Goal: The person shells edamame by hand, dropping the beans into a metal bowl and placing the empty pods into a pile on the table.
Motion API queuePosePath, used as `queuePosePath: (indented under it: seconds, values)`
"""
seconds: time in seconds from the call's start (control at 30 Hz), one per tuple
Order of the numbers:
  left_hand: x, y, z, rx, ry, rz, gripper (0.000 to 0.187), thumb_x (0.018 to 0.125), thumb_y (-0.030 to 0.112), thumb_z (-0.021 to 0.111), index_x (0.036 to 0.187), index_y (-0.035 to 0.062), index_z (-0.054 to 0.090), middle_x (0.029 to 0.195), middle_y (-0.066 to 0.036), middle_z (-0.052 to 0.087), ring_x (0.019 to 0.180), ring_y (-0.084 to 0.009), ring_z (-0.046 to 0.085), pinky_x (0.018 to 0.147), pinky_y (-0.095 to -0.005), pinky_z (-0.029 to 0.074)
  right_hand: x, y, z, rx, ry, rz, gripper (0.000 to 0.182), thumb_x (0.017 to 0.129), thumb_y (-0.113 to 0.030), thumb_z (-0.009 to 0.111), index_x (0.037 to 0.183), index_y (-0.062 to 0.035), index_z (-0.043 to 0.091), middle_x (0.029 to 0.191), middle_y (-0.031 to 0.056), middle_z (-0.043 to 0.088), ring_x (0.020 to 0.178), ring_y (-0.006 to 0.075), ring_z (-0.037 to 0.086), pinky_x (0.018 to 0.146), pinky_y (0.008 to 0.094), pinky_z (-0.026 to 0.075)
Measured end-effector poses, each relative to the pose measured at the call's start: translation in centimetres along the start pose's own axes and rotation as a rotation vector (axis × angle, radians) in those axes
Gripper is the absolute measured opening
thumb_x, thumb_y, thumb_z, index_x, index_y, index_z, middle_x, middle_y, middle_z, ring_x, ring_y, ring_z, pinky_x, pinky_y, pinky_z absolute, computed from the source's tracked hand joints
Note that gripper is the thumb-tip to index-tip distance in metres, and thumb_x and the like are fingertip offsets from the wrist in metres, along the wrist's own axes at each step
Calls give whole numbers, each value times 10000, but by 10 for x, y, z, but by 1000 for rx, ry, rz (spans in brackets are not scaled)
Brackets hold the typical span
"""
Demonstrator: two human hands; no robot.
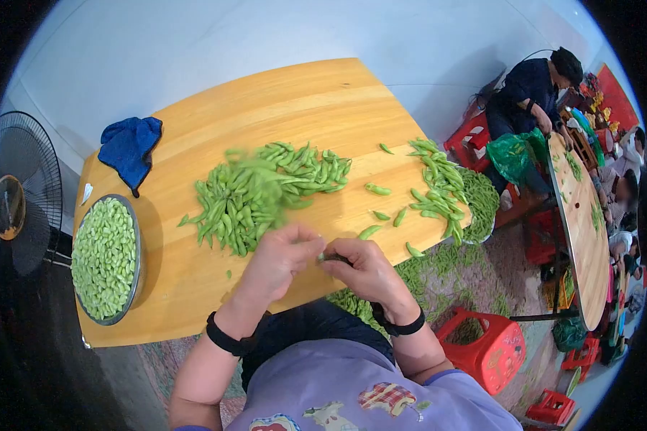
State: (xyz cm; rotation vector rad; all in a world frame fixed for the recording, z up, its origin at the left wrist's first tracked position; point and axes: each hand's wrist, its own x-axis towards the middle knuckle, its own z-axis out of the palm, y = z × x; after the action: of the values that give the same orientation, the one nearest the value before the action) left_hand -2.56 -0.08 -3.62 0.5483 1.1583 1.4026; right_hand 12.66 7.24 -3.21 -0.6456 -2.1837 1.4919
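Observation:
Both hands meet above the near edge of the wooden table (323, 86). My left hand (284, 260) has its thumb and fingers pinched together; whatever is between them is too small to name. Beside it, my right hand (363, 267) is curled around a dark and green thing, too hidden to name, that shows at its fingertips. Just beyond the hands is a heap of green pods (237, 205), partly blurred. At the table's left end, a metal bowl (133, 276) holds shelled green beans (104, 258).
More pods (438, 183) lie at the table's right end, by a container of thin green pods (479, 205). A blue cloth (129, 147), a fan (21, 194) and a red stool (482, 348) stand around. Another person (528, 93) sits at a second table (579, 237).

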Motion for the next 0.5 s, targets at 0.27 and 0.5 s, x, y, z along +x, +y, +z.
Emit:
queuePosePath:
  seconds: [0.27,0.5]
  values:
    - [-14,-12,-3,-305,-86,-151,132,847,174,593,898,60,551,763,16,528,606,-55,456,508,-177,343,1,-10,-5,498,-206,405,160,813,-144,596,887,-4,621,648,-15,549,536,34,441,475,178,326]
    - [-22,-23,-3,-169,292,-3,204,889,283,524,842,87,555,767,16,526,569,-57,448,451,-173,320,18,5,25,135,96,125,159,809,-139,586,855,12,609,618,-22,520,537,50,431,480,207,340]
